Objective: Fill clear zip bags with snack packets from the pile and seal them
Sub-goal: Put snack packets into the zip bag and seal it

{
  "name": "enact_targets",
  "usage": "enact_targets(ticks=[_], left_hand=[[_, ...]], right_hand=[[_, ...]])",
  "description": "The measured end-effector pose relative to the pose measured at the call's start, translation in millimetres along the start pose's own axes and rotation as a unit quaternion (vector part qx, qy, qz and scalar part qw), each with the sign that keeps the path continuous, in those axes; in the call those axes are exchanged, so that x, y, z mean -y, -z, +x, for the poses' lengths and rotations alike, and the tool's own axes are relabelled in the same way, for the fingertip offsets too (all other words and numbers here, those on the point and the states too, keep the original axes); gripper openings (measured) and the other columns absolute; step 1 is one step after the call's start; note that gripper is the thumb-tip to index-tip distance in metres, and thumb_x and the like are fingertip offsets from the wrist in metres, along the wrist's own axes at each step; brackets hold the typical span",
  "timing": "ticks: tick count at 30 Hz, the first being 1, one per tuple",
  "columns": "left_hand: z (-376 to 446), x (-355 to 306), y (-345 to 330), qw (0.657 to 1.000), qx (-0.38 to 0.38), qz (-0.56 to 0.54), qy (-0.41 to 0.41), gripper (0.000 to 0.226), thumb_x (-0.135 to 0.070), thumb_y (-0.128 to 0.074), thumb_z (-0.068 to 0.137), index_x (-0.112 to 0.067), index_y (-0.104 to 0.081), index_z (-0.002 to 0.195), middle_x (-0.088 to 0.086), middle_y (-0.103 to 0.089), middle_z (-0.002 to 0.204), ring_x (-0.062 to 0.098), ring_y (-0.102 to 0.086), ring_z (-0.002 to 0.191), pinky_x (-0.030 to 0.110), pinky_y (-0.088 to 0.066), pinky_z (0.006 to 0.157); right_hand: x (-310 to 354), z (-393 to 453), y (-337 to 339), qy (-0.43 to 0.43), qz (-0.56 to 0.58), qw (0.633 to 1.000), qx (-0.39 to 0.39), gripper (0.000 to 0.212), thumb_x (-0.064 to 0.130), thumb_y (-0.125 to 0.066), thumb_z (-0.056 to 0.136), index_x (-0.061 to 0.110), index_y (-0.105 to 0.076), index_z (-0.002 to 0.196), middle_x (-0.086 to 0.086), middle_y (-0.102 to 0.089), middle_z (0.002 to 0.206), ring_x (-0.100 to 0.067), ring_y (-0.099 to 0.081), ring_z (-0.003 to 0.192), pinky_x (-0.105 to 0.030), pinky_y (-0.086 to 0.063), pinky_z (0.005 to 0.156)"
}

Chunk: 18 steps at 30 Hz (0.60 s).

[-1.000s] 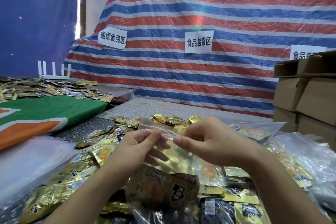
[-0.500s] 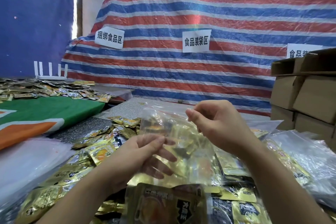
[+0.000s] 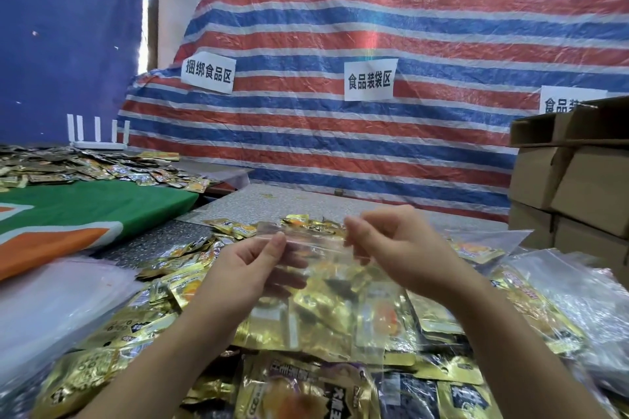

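**Sealing a filled bag over the heap**

Lying spread across the table [image 3: 289, 201]: loose pile of gold foil snack packets [image 3: 143, 323], within easy reach. Hanging above it, mouth upward so nothing spills: clear plastic zip bag of packets [image 3: 326, 296]. Pinching its zip strip at either end, likely for pressing shut: left hand [image 3: 245, 269], right hand [image 3: 401, 248], fingers grasping.

Both hands, left [image 3: 253, 269] and right [image 3: 396, 248], pinch a filled zip bag's [image 3: 326, 309] top over the packet pile [image 3: 143, 326].

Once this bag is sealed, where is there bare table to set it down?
Bare speckled tabletop lies beyond the packet pile, bordered by the striped tarp behind, the green cloth on the left and the cardboard boxes on the right. Near both hands, holding the zip bag, packets crowd everything.
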<state>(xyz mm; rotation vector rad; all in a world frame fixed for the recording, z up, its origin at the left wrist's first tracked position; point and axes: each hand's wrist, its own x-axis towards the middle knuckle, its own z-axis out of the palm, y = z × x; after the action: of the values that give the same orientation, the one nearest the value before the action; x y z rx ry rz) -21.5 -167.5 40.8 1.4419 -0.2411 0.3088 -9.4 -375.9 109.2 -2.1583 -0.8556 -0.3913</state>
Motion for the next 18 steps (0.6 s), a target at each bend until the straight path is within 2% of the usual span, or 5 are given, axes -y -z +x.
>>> enact_targets(ticks=[3,5,9,12,18], left_hand=[[0,0,-1,1.0,-0.009,-0.001,0.003,0.037,-0.036,-0.057,0.083,-0.004,-0.073,0.09,0.015,-0.076,0.086,0.027,-0.074,0.07,0.035,-0.058,0.061],[-1,0,-1,1.0,-0.015,-0.006,0.001,0.032,-0.033,-0.059,0.08,-0.005,-0.074,0.088,0.015,-0.076,0.084,0.024,-0.073,0.067,0.031,-0.058,0.057],[0,0,0,1.0,-0.017,-0.003,-0.006,0.03,-0.03,-0.061,0.079,-0.004,-0.073,0.089,0.015,-0.076,0.084,0.025,-0.074,0.068,0.032,-0.058,0.058],[0,-1,1,1.0,-0.018,0.004,-0.014,0.033,-0.031,-0.061,0.08,-0.002,-0.073,0.089,0.015,-0.075,0.082,0.023,-0.073,0.065,0.026,-0.057,0.054],[0,-1,-1,1.0,-0.016,-0.002,-0.01,0.029,-0.026,-0.059,0.086,-0.001,-0.072,0.09,0.016,-0.075,0.082,0.022,-0.072,0.064,0.024,-0.056,0.053]], right_hand=[[-11,6,5,-0.052,0.045,0.988,-0.138,0.039,0.032,-0.048,0.101,0.013,-0.069,0.075,-0.003,-0.068,0.067,-0.008,-0.061,0.06,-0.018,-0.047,0.056],[-26,8,11,-0.101,-0.016,0.977,-0.186,0.039,0.032,-0.048,0.103,0.013,-0.07,0.077,-0.006,-0.068,0.068,-0.016,-0.059,0.059,-0.028,-0.046,0.055],[-56,4,12,-0.192,-0.181,0.961,-0.079,0.015,0.021,-0.058,0.098,0.016,-0.07,0.091,0.003,-0.068,0.083,-0.012,-0.061,0.072,-0.026,-0.048,0.061],[-73,4,3,-0.207,-0.298,0.932,-0.014,0.012,0.012,-0.058,0.092,0.016,-0.069,0.091,0.0,-0.068,0.09,-0.018,-0.064,0.08,-0.039,-0.057,0.073],[-86,2,-11,-0.22,-0.332,0.913,0.084,0.019,0.039,-0.062,0.09,0.024,-0.065,0.101,0.001,-0.067,0.095,-0.019,-0.063,0.087,-0.038,-0.056,0.08]])
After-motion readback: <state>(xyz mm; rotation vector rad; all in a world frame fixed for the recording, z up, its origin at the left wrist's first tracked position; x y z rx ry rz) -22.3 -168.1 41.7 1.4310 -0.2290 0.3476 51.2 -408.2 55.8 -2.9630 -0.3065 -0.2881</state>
